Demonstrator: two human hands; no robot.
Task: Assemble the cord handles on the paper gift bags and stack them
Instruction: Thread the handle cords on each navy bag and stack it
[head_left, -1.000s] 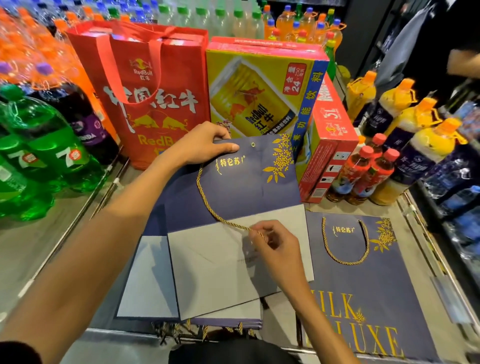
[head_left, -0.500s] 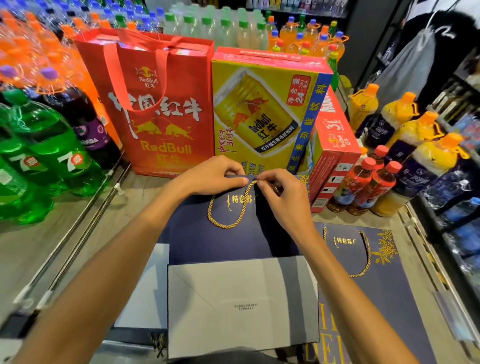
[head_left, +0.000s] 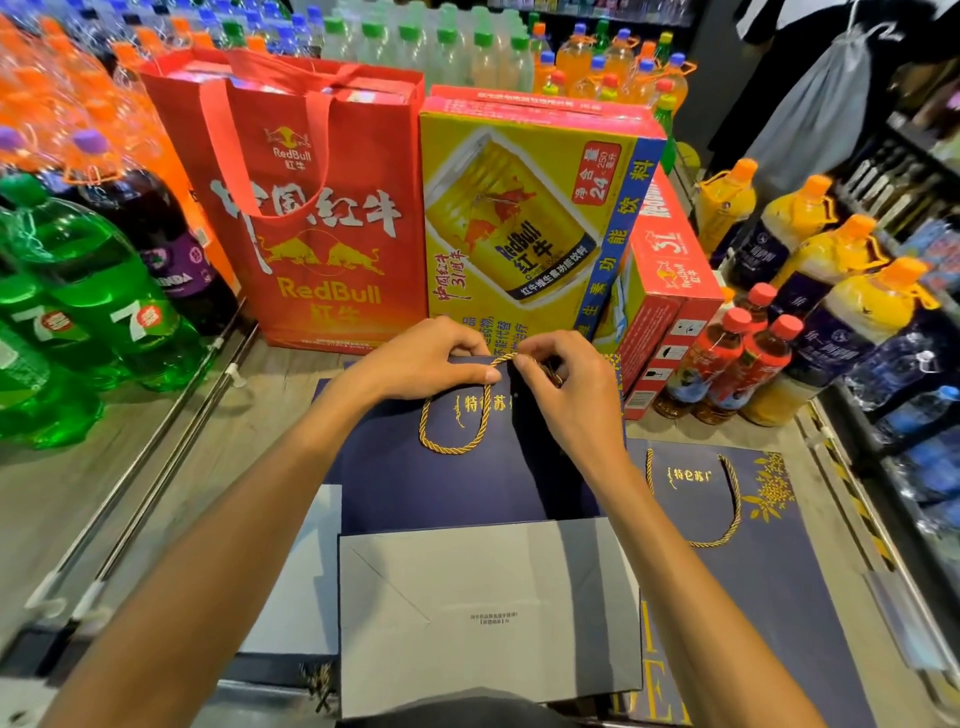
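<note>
Listing from my remote seat: navy gift bag (head_left: 441, 493), flat on the counter (head_left: 171, 493), folded grey base toward me. Gold cord (head_left: 457, 441), looped over its front face below the top edge. Left hand (head_left: 431, 358) pinches the bag's top edge at the cord; right hand (head_left: 566, 395) pinches the cord just beside it. Second navy bag (head_left: 753, 571), right, cord fitted. Red carrier bag (head_left: 322, 208) and yellow carton (head_left: 519, 223) stand close behind both hands; green bottles (head_left: 93, 291) left, red-capped bottles (head_left: 737, 358) right.
</note>
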